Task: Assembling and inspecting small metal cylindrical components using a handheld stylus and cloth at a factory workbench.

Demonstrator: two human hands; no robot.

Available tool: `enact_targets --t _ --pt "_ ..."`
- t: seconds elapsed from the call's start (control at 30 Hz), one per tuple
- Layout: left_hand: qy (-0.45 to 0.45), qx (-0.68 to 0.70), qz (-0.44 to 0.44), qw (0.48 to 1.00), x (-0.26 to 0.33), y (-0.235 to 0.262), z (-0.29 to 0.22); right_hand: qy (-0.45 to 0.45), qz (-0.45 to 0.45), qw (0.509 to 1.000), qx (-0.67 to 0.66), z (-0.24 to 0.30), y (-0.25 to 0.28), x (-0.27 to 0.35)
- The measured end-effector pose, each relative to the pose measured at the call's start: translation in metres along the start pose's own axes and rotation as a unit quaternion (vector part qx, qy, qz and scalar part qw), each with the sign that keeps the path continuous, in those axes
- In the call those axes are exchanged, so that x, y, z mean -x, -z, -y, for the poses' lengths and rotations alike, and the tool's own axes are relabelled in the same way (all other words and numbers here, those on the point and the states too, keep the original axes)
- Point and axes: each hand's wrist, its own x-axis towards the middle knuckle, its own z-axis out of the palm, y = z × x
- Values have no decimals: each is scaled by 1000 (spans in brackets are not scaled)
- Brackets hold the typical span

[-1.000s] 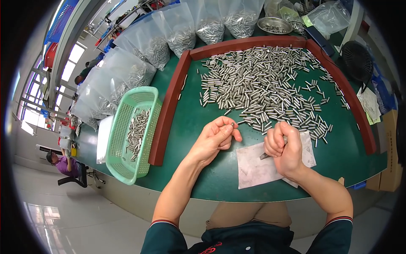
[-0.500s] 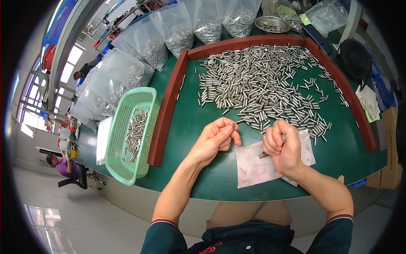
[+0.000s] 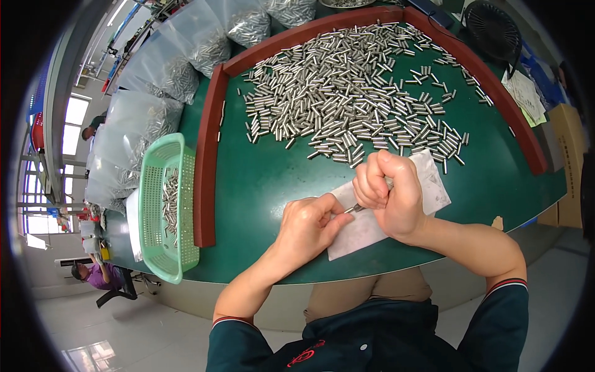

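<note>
Left hand [image 3: 308, 228] pinching a metal pin [image 3: 349, 211], right hand [image 3: 390, 193] clasping a grey tool [image 3: 359, 208], I have a green perforated basket [image 3: 188, 214] and clear bags [image 3: 131, 111] holding loose pins [image 3: 170, 201].

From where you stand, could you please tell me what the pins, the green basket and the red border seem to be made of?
The pins look like polished metal, perhaps steel: bright silvery glints. The green basket seems satin moulded plastic: perforated walls. The border may be wood; its even red suggests matt paint.
</note>
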Motion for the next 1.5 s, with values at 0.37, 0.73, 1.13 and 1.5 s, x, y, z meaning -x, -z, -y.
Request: enact_targets --t 0.37,0.73,1.13,1.5 --pt "28 -18 21 999 1 1 -4 -12 -6 1000 11 -2 1 0" --pt "30 -12 18 999 0 -1 -2 0 -5 1000 20 -2 0 2" --pt "42 1 27 999 -4 1 -5 51 6 994 101 -6 -9 6" --pt "20 9 41 999 -2 7 -5 12 -6 998 54 -4 -2 1"
